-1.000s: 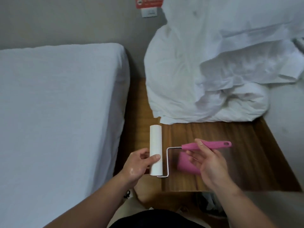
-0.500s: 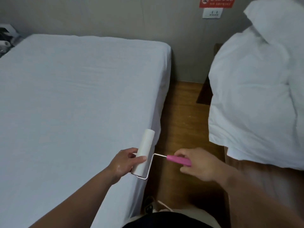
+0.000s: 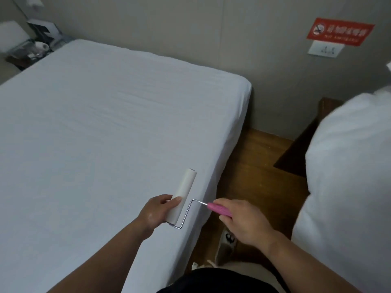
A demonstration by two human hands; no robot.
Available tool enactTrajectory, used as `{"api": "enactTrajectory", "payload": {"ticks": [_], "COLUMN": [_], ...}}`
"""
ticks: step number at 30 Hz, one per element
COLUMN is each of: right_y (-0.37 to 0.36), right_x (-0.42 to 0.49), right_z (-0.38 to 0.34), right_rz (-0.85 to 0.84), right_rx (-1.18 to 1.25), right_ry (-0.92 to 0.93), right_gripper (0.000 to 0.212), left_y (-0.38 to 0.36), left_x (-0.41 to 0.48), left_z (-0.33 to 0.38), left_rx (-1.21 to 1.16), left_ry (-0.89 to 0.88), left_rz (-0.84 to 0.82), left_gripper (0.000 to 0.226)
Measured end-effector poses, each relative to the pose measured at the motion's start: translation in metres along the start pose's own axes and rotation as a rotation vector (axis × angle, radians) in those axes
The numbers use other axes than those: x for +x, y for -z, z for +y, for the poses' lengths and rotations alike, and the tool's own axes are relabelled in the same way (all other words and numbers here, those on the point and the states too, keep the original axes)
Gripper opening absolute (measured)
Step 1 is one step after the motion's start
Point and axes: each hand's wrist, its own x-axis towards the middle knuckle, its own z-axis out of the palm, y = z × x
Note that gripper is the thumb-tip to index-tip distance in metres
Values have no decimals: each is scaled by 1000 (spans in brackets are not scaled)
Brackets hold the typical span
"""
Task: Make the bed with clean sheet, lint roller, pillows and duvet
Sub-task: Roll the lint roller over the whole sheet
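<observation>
At the bed edge (image 3: 211,166), left fingers (image 3: 176,200) pinch the lint roller (image 3: 186,187), right fingers (image 3: 224,203) wrap its handle (image 3: 218,210).

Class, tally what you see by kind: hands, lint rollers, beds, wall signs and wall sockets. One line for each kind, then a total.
hands: 2 (left hand, right hand)
lint roller: 1
bed: 1
sign: 1
socket: 1
total: 6

Left hand (image 3: 157,210), right hand (image 3: 243,220): curled grips
</observation>
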Motion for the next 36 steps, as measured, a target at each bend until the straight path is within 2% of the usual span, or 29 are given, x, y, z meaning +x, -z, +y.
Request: {"api": "enactTrajectory", "payload": {"ticks": [7,13,24,27,31,33,36], "right_y": [94,155,254,280,316,334,358], "right_x": [103,181,366,421,496,542,615], "right_z": [50,84,118,124,114,110,102], "right_rz": [9,28,-74,-90,-125,-144,-167], "right_rx": [1,-18,-78,-90,-142,-154,-197], "right_ry": [92,103,140,160,189,214,255], "right_gripper": [44,42,54,60,58,56,57], "left_y": [-35,-53,-43,-28,-3,13,36], "left_x": [73,146,325,369,424,456,509], "left_z": [94,162,278,315,363,386,418], "left_rx": [-128,-103,-186,-124,-61,-11,57], "left_ry": [-16,-24,80,76,89,92,98], "left_rz": [144,184,109,111,249,309,361], "left_gripper": [19,12,18,36,58,58,44]}}
